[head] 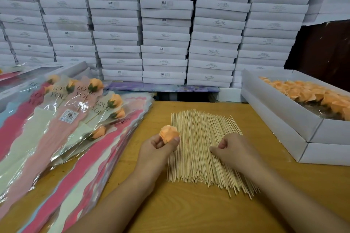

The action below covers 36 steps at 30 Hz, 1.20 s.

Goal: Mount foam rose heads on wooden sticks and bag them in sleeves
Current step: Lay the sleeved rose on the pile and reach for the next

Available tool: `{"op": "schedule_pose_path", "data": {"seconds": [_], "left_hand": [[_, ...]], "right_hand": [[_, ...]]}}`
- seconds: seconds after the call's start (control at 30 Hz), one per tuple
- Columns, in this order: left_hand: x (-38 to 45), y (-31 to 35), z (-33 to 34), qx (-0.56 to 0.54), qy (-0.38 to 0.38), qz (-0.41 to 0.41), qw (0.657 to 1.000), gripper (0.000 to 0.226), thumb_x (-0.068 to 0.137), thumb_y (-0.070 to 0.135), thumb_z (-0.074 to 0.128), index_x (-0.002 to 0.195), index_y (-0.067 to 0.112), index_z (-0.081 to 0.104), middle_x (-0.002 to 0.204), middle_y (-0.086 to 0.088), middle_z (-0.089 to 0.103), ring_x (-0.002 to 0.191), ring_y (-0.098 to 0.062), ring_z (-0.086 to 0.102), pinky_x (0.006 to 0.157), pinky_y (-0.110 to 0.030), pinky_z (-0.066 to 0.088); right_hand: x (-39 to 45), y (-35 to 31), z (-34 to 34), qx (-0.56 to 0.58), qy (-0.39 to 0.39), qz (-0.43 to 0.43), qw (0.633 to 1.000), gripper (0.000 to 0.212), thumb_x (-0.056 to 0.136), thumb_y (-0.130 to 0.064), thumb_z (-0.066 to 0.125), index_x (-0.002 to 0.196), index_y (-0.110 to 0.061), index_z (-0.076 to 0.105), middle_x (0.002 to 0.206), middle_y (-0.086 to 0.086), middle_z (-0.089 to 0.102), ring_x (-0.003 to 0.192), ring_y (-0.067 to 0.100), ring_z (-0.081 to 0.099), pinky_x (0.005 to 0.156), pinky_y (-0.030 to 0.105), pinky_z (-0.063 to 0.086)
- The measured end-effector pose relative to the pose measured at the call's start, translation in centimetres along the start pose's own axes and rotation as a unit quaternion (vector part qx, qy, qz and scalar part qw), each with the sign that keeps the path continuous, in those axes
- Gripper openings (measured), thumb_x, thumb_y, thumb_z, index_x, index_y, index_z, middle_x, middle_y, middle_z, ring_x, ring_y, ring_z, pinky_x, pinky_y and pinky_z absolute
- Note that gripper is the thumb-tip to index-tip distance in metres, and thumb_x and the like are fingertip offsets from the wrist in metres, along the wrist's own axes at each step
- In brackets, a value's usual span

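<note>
While my left hand (158,146) pinches a peach-orange foam rose head (169,134) between thumb and curled fingers, holding it up just above the left edge of the pile, my right hand (230,149) rests on the spread of thin pale wooden sticks (197,143) with its fingers curled down onto them; I cannot tell whether it has one stick pinched or is only touching them. These sticks lie side by side in a wide flat layer on the yellowish wooden table (185,212), running away from me. To my left, a thick stack of clear and pastel printed sleeves (106,149) in pink, cream and blue fans across the table, and on top of it lie several finished orange roses on sticks inside sleeves (89,100) lettered LOVE YOU. To my right stands an open white cardboard box (280,117) filled with more peach-orange foam rose heads (312,92). Behind the table rises a wall of stacked flat white boxes (164,24).
</note>
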State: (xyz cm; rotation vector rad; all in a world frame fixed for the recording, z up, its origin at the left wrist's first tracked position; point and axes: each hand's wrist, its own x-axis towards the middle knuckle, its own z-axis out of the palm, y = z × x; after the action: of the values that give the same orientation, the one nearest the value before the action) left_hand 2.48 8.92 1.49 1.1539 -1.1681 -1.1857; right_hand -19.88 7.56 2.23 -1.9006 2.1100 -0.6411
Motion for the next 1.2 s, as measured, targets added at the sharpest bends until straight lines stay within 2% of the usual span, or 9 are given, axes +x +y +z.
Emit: {"op": "schedule_pose_path", "data": {"seconds": [0.1, 0.2, 0.57, 0.73, 0.87, 0.97, 1.03, 1.13, 1.2], "left_hand": [[0.1, -0.1, 0.0, -0.003, 0.001, -0.003, 1.000, 0.028, 0.088, 0.029, 0.074, 0.112, 0.016, 0.072, 0.076, 0.014, 0.072, 0.054, 0.006, 0.059, 0.056, -0.010, 0.045], [0.2, -0.2, 0.0, -0.001, 0.001, -0.003, 1.000, 0.028, 0.088, 0.030, 0.074, 0.112, 0.015, 0.072, 0.076, 0.014, 0.072, 0.055, 0.005, 0.059, 0.056, -0.009, 0.045], [0.2, -0.2, 0.0, -0.003, -0.001, -0.001, 1.000, 0.025, 0.088, 0.031, 0.074, 0.109, 0.018, 0.073, 0.078, 0.013, 0.075, 0.061, 0.007, 0.063, 0.053, -0.009, 0.045], [0.2, -0.2, -0.2, -0.002, -0.016, -0.024, 1.000, 0.021, 0.088, 0.033, 0.075, 0.105, 0.022, 0.074, 0.080, 0.008, 0.075, 0.061, 0.006, 0.062, 0.053, -0.012, 0.045], [0.4, -0.5, -0.5, -0.034, -0.031, -0.055, 0.997, 0.017, 0.084, 0.034, 0.078, 0.099, 0.025, 0.078, 0.092, 0.001, 0.077, 0.085, -0.010, 0.068, 0.075, -0.029, 0.053], [0.5, -0.4, -0.7, -0.068, -0.030, -0.075, 0.994, 0.014, 0.081, 0.031, 0.081, 0.095, 0.029, 0.080, 0.102, -0.003, 0.077, 0.091, -0.015, 0.069, 0.083, -0.035, 0.055], [0.7, -0.4, -1.0, -0.092, -0.034, -0.081, 0.992, 0.023, 0.075, 0.032, 0.084, 0.097, 0.027, 0.080, 0.105, -0.004, 0.076, 0.092, -0.016, 0.070, 0.083, -0.034, 0.057], [1.1, -0.3, -1.5, -0.126, -0.042, -0.086, 0.987, 0.055, 0.059, 0.038, 0.089, 0.109, 0.018, 0.076, 0.106, -0.005, 0.076, 0.089, -0.014, 0.071, 0.078, -0.033, 0.057], [1.3, -0.3, -1.9, -0.131, -0.039, -0.089, 0.987, 0.065, 0.055, 0.043, 0.090, 0.112, 0.015, 0.074, 0.108, -0.006, 0.076, 0.089, -0.013, 0.072, 0.072, -0.029, 0.055]], "right_hand": [[0.2, -0.2, 0.1, -0.009, -0.020, 0.001, 1.000, 0.045, 0.086, -0.044, 0.070, 0.052, -0.021, 0.053, 0.046, -0.004, 0.044, 0.042, 0.019, 0.044, 0.059, 0.032, 0.055], [0.3, -0.4, 0.2, -0.015, -0.032, 0.008, 0.999, 0.046, 0.085, -0.041, 0.069, 0.051, -0.022, 0.045, 0.043, -0.007, 0.035, 0.041, 0.015, 0.037, 0.049, 0.026, 0.037], [0.3, 0.1, -0.7, 0.091, -0.092, 0.050, 0.990, 0.052, 0.087, -0.031, 0.069, 0.048, -0.024, 0.035, 0.036, -0.013, 0.025, 0.031, 0.009, 0.025, 0.043, 0.021, 0.018], [-0.2, 0.8, -1.8, 0.160, -0.099, 0.055, 0.981, 0.040, 0.086, -0.021, 0.068, 0.051, -0.018, 0.049, 0.046, -0.003, 0.036, 0.035, 0.010, 0.028, 0.042, 0.019, 0.023], [-1.2, 1.7, -2.7, 0.200, -0.135, 0.048, 0.969, 0.031, 0.089, -0.024, 0.068, 0.060, -0.018, 0.058, 0.056, 0.002, 0.043, 0.045, 0.013, 0.036, 0.044, 0.021, 0.029], [-1.5, 1.9, -3.3, 0.202, -0.146, 0.035, 0.968, 0.026, 0.090, -0.025, 0.067, 0.074, -0.006, 0.069, 0.056, 0.000, 0.053, 0.048, 0.009, 0.048, 0.046, 0.020, 0.038], [-1.6, 1.6, -3.7, 0.209, -0.154, 0.023, 0.965, 0.028, 0.092, -0.027, 0.067, 0.076, -0.005, 0.072, 0.056, -0.002, 0.060, 0.051, 0.009, 0.052, 0.049, 0.018, 0.043], [-2.1, 0.9, -4.0, 0.232, -0.179, 0.009, 0.956, 0.020, 0.093, -0.028, 0.066, 0.077, -0.028, 0.078, 0.061, -0.002, 0.067, 0.053, 0.007, 0.056, 0.051, 0.017, 0.046], [-2.3, 0.7, -4.0, 0.239, -0.188, 0.005, 0.953, 0.019, 0.092, -0.028, 0.067, 0.077, -0.032, 0.078, 0.063, -0.001, 0.070, 0.056, 0.007, 0.059, 0.054, 0.019, 0.049]]}}
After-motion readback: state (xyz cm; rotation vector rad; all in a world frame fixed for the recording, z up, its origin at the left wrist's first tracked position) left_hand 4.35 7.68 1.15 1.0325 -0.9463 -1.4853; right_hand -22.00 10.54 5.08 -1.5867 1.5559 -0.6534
